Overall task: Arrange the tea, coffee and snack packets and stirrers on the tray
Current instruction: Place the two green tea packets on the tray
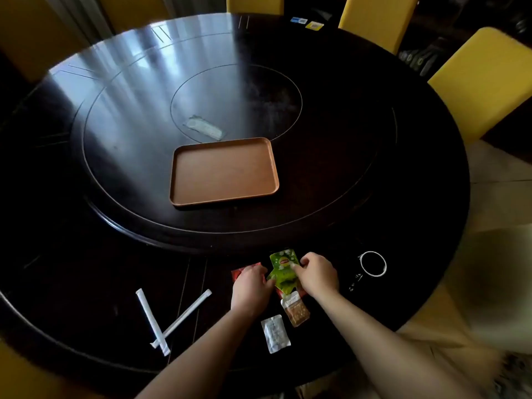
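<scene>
An empty brown tray sits on the turntable of a dark round table. At the near edge, my left hand and my right hand both pinch a green tea packet. A red packet lies partly under my left hand. Below the green packet lie a brown snack packet and a white packet. Two white wrapped stirrers lie crossed to the left.
The dark table has a raised turntable in the middle. A white ring-shaped object lies right of my hands. A clear wrapper lies behind the tray. Yellow chairs surround the table. Two small packets lie at the far edge.
</scene>
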`<state>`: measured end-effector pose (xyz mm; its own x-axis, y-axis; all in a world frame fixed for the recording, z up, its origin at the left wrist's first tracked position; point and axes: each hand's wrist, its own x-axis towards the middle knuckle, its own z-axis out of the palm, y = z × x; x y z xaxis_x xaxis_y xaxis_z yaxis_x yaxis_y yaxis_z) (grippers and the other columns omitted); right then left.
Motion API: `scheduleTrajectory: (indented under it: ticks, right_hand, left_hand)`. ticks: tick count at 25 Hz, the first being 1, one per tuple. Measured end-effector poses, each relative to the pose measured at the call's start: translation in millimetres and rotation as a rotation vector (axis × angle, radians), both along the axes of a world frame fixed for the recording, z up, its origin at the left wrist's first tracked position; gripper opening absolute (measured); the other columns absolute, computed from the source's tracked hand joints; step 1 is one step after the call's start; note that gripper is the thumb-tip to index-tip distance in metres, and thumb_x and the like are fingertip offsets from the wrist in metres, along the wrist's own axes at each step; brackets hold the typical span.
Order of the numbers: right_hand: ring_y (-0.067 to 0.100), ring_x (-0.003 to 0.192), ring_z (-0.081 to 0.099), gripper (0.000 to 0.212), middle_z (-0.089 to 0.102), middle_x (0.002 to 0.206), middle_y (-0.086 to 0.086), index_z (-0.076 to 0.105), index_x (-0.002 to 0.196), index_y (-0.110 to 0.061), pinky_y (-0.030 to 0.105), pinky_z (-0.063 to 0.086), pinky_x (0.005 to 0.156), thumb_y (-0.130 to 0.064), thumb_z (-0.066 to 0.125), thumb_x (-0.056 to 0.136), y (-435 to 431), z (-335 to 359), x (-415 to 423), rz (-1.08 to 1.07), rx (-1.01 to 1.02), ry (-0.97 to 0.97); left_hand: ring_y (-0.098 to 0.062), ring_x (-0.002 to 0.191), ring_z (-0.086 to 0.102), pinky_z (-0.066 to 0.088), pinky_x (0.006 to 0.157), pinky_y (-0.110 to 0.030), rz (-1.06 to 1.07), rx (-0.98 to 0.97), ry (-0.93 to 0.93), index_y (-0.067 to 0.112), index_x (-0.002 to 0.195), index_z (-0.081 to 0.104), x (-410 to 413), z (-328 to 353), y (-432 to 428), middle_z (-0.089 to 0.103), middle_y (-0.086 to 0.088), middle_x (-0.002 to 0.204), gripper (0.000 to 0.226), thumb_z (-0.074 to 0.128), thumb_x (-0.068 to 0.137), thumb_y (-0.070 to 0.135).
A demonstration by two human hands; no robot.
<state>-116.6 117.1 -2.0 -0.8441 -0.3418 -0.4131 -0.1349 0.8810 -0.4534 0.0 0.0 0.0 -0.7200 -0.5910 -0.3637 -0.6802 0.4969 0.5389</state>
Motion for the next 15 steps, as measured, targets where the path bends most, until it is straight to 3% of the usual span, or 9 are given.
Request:
scheduleTrajectory:
  ticks: [2,5,11,15]
  right_hand:
    - [0.023,0.096,0.065,0.045,0.064,0.109,-0.001,0.063,0.109,-0.02,0.031,0.05,0.07,-0.054,0.068,0.081,-0.7,2.3,-1.4,-0.002,0.053,0.003]
    - [0.023,0.096,0.066,0.051,0.065,0.104,-0.002,0.059,0.109,-0.02,0.03,0.045,0.065,-0.055,0.074,0.075,-2.3,2.2,-0.1,0.016,0.09,-0.009]
    - [0.017,0.086,0.07,0.018,0.069,0.08,-0.006,0.07,0.091,-0.021,0.029,0.054,0.068,-0.035,0.074,0.081,10.9,-3.5,-7.2,-0.036,-0.027,-0.09]
    - [0.009,0.072,0.064,0.026,0.064,0.075,-0.01,0.068,0.091,-0.021,0.022,0.045,0.057,-0.044,0.073,0.082,13.4,2.0,-7.8,-0.042,-0.152,-0.123]
  left_hand:
    - [-0.018,0.099,0.064,0.045,0.076,-0.025,0.018,-0.009,-0.025,0.015,0.117,0.068,-5.7,0.6,0.2,0.066,-0.003,0.11,0.036,0.069,0.088,0.037]
    - [-0.019,0.093,0.064,0.046,0.072,-0.026,0.029,-0.018,-0.068,0.015,0.112,0.066,-12.1,-0.3,3.0,0.062,-0.002,0.108,0.036,0.073,0.085,0.038]
    - [-0.019,0.088,0.062,0.051,0.072,-0.03,0.096,-0.012,-0.095,0.016,0.096,0.064,-17.7,-8.7,6.7,0.063,-0.002,0.099,0.03,0.079,0.078,0.033]
    - [-0.013,0.081,0.06,0.046,0.065,-0.025,0.109,0.015,-0.081,0.018,0.087,0.066,-17.1,-12.5,6.1,0.066,0.001,0.09,0.022,0.08,0.075,0.03]
